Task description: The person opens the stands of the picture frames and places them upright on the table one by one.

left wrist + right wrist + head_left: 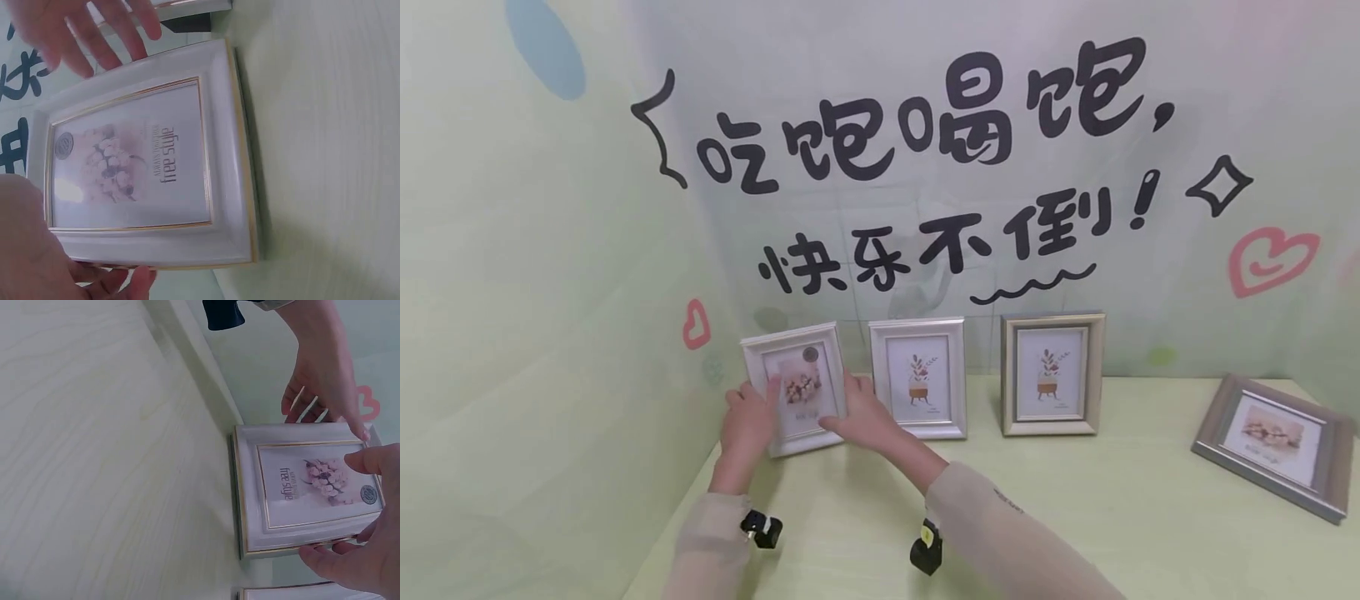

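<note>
A white photo frame with thin gold trim and a pink flower picture is held upright, slightly tilted, at the table's left back. My left hand grips its left side, thumb at the front and fingers partly hidden behind. On the other side, my right hand holds the right edge; its thumb lies over the front and the fingers are at the side. In the left wrist view the lower edge of the photo frame is close to the tabletop; whether it touches is unclear.
Beside my right hand stands a silver-white photo frame with a plant picture. Farther right stands a champagne-gold photo frame. A brownish photo frame lies tilted back at the table's right. A printed curtain hangs behind the table.
</note>
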Demonstrator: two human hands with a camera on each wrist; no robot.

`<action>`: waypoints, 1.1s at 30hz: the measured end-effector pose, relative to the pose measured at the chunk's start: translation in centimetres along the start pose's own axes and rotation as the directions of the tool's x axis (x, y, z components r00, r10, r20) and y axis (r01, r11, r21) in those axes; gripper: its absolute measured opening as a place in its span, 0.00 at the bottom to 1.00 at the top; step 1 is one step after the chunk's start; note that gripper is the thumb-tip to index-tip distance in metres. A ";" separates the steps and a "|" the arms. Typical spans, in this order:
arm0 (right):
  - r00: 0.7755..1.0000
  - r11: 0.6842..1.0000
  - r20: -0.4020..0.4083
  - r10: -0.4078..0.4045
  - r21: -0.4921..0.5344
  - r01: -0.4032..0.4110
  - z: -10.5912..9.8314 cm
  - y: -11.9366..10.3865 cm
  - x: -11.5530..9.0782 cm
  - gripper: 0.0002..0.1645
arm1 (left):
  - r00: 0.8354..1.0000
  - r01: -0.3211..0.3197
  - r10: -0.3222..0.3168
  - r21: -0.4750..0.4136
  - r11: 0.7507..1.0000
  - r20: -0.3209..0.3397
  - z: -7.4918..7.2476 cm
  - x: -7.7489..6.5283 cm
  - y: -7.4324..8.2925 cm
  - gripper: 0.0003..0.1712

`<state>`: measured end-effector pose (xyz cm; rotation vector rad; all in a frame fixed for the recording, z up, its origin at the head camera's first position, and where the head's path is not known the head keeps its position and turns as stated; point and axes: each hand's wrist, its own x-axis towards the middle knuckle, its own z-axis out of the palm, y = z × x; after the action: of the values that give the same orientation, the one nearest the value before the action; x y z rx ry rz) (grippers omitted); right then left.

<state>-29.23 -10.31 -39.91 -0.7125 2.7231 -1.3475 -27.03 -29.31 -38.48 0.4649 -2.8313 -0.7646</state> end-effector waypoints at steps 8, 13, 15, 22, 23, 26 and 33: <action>0.997 0.996 0.049 -0.053 0.078 0.049 -0.1 0.8 -0.6 0.55 | 0.999 0.028 -0.029 0.044 0.999 0.037 0.3 -0.6 -0.5 0.56; 0.993 0.991 0.074 -0.088 0.103 0.081 -1.1 1.4 -1.8 0.54 | 0.999 -0.005 0.008 0.047 0.999 -0.052 0.0 -0.7 -1.1 0.52; 0.991 0.992 0.094 -0.096 0.085 0.088 -1.8 1.3 -2.2 0.54 | 0.991 -0.026 0.035 0.069 0.997 -0.132 -0.3 -0.8 -1.0 0.52; 0.986 0.987 0.085 -0.143 0.083 0.136 -4.5 0.9 -3.4 0.46 | 0.944 -0.149 0.185 0.147 0.978 -0.274 -1.2 -1.8 1.3 0.48; 0.986 0.987 0.072 -0.148 0.073 0.142 -4.8 0.9 -3.6 0.45 | 0.940 -0.171 0.204 0.141 0.975 -0.273 -1.2 -2.0 1.9 0.47; 0.985 0.986 0.023 -0.168 0.017 0.168 -5.8 0.9 -3.8 0.42 | 0.928 -0.243 0.267 0.122 0.962 -0.259 -1.1 -2.5 3.6 0.44; 0.978 0.959 -0.041 -0.204 -0.210 0.191 -8.3 0.4 -4.3 0.37 | 0.873 -0.414 0.438 0.151 0.898 -0.213 0.0 -3.2 7.6 0.38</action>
<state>-27.34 -2.16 -35.74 -0.9984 2.9390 -1.1472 -25.92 -22.02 -34.86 -0.0626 -2.6039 -0.4416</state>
